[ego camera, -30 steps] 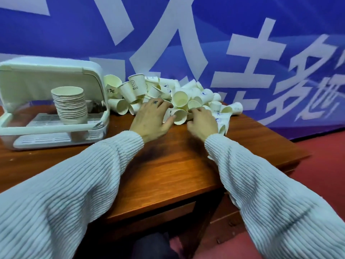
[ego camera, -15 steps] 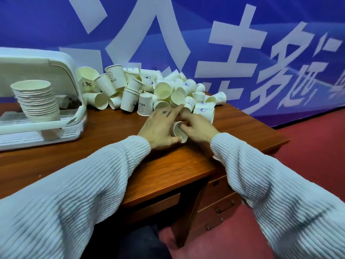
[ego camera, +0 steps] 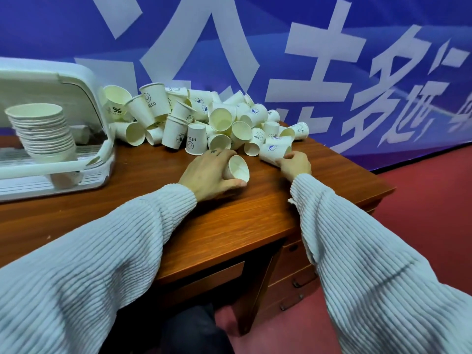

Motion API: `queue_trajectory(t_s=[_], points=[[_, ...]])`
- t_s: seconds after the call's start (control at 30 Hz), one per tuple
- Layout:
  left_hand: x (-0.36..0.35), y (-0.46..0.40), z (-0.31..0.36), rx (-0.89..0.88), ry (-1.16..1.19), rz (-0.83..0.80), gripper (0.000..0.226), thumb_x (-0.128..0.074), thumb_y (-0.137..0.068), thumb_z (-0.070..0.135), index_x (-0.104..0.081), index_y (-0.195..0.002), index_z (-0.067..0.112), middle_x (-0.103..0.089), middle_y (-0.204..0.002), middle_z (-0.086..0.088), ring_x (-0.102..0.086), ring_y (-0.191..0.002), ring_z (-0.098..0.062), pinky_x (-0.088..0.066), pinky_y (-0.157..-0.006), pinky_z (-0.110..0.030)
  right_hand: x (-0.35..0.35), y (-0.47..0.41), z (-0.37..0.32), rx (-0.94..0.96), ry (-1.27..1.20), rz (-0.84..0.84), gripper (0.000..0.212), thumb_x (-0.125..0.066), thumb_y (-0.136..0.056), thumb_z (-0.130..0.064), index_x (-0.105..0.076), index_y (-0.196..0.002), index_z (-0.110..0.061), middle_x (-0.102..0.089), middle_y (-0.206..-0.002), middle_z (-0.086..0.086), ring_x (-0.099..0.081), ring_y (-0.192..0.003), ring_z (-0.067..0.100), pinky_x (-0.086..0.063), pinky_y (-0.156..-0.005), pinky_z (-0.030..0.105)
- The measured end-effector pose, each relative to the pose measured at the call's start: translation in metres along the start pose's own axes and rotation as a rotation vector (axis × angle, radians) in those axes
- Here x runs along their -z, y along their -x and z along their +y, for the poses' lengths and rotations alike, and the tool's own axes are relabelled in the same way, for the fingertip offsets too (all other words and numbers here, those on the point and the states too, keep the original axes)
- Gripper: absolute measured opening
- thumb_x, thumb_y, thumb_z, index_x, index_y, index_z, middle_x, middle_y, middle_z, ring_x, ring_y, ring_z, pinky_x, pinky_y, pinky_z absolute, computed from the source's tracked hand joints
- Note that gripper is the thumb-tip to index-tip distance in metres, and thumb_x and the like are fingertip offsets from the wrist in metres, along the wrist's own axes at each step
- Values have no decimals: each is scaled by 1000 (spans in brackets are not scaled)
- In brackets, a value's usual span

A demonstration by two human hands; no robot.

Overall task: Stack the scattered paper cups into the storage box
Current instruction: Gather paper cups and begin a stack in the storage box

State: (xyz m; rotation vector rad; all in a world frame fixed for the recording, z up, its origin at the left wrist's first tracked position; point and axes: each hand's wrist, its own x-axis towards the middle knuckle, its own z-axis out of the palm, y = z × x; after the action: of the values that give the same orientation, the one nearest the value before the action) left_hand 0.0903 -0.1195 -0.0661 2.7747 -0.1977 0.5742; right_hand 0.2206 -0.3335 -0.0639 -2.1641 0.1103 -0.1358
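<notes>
Backdrop: blue banner (ego camera: 332, 47) with large white characters behind a wooden bench (ego camera: 229, 226); red floor (ego camera: 421, 213) to the right.
Head view, storage box: white storage box (ego camera: 76, 175) at 9 o'clock on the bench, lid up, a nested stack of cups (ego camera: 43, 131) standing inside, mouths up.
Head view, loose cups: pile of paper cups (ego camera: 217, 121) at 12 o'clock, lying and standing every way.
Left hand: left hand (ego camera: 207, 172) grips one cup (ego camera: 237, 168) on its side, fingers curled round the body; long axis runs roughly 9 to 3, mouth toward 3 o'clock.
Right hand: right hand (ego camera: 293, 163) pinches the rim end of a lying printed cup (ego camera: 274, 150) at the pile's near edge; long axis about 10 to 4, mouth toward the hand.
Key relation: the two held cups lie close, well apart from the box, and their mouths do not face the same way, so one likely needs turning to nest. The left hand is nearer the box.
Step, as judged: gathering cups to nest before carrying them to the stack.
</notes>
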Motion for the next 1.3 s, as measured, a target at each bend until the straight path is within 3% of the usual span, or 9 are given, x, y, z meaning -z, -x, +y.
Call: queue_trajectory(t_s=[0.2,0.37,0.47,0.6,0.73,0.83,0.93,1.07,1.3], points=[[13,6,-12,62,-20,10,88,-81,-80,54,-40,-150,20,-63,-136,-8,-60,-123,-30,-50,-97,-47,1,8,-4,139,-25,110,13,-63,-93,-29,-66,-103,-22,-69,-104,-2,-64,-97,21,-43,-74,32],[22,12,-13,75,48,68,86,-79,-81,53,-40,-150,20,-61,-140,-8,-58,-126,-30,-49,-101,-50,-6,21,-15,195,86,59,49,-71,-83,-52,-55,-119,-23,-57,-125,4,-55,-116,26,-49,-95,43],[25,15,-14,57,46,65,86,-79,-81,54,-40,-150,19,-61,-139,-9,-59,-125,-31,-50,-101,-50,-20,26,-20,332,134,-178,57,-63,-93,-29,-47,-147,-26,-48,-152,5,-47,-138,26,-41,-113,43],[29,20,-20,70,27,76,86,-78,-82,54,-40,-150,19,-62,-138,-9,-60,-123,-32,-50,-99,-50,-33,36,-30,427,161,-358,48,-43,-97,-23,-61,-141,-30,-58,-149,-2,-51,-138,20,-38,-112,36],[35,28,-29,93,41,90,84,-78,-83,51,-39,-150,19,-60,-141,-8,-58,-126,-31,-50,-98,-49,-43,47,-42,483,287,-549,58,-47,-96,-19,-48,-153,-30,-50,-157,0,-48,-141,22,-35,-117,33],[47,36,-37,153,44,125,90,-77,-84,50,-31,-155,20,-52,-148,-11,-54,-131,-34,-48,-102,-51,-51,56,-50,629,434,-489,56,-52,-96,-17,-52,-151,-30,-56,-151,-1,-53,-136,24,-40,-112,33],[69,47,-47,192,45,221,95,-75,-84,49,-25,-158,19,-46,-154,-12,-51,-136,-35,-47,-106,-51,-60,66,-68,767,374,-314,31,-47,-103,-23,-68,-127,-21,-70,-124,9,-62,-117,30,-45,-89,35],[108,72,-63,235,35,398,87,-73,-85,45,-30,-155,17,-48,-151,-10,-52,-132,-33,-49,-100,-49,-76,88,-117,696,162,-143,25,-37,-102,-36,-53,-107,-17,-63,-97,8,-58,-93,33,-43,-77,42],[188,124,-113,430,160,778,81,-75,-84,36,-34,-151,17,-51,-144,-6,-51,-130,-22,-45,-108,-43,-125,144,-236,765,-220,-303,20,-52,-92,-20,-69,-80,-22,-72,-74,0,-62,-62,12,-49,-63,34]])
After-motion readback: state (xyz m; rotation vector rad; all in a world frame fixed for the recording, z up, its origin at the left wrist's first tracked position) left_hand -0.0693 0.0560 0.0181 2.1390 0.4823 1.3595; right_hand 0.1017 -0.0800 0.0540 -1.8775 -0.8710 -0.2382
